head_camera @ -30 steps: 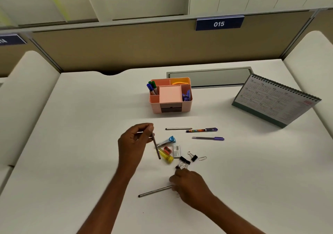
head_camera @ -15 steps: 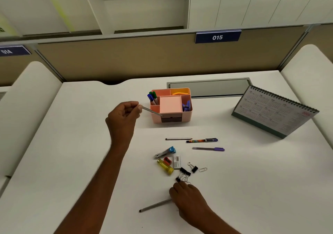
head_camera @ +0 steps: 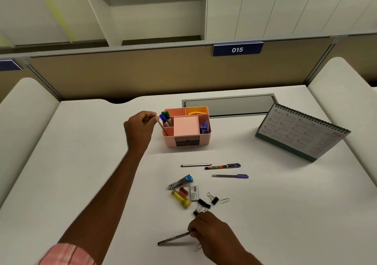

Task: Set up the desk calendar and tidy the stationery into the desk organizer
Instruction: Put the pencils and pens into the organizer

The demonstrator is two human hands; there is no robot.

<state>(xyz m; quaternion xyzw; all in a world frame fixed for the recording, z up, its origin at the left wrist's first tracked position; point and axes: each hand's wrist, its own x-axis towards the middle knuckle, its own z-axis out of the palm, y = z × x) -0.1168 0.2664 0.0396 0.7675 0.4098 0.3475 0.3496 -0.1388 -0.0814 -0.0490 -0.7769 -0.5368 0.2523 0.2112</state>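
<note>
At centre left of the frame, the left grip (head_camera: pixel 140 130) pinches the top of a grey pen (head_camera: pixel 163 129). The pen is tilted, with its lower end inside the front-left compartment of the pink desk organizer (head_camera: pixel 191 142) on the white tabletop (head_camera: pixel 81 162). Blue and green markers (head_camera: pixel 166 117) stand in the compartment behind it. Below the organizer we see a blue stapler (head_camera: pixel 181 182), a pencil (head_camera: pixel 195 165), binder clips (head_camera: pixel 204 203), a patterned pen (head_camera: pixel 223 166) and a purple pen (head_camera: pixel 230 176) lying loose. At lower centre the right grip (head_camera: pixel 212 234) curls its fingers round one end of a second grey pen (head_camera: pixel 173 239), whose other end touches the tabletop. At the right the desk calendar (head_camera: pixel 302 134) stands upright.
</note>
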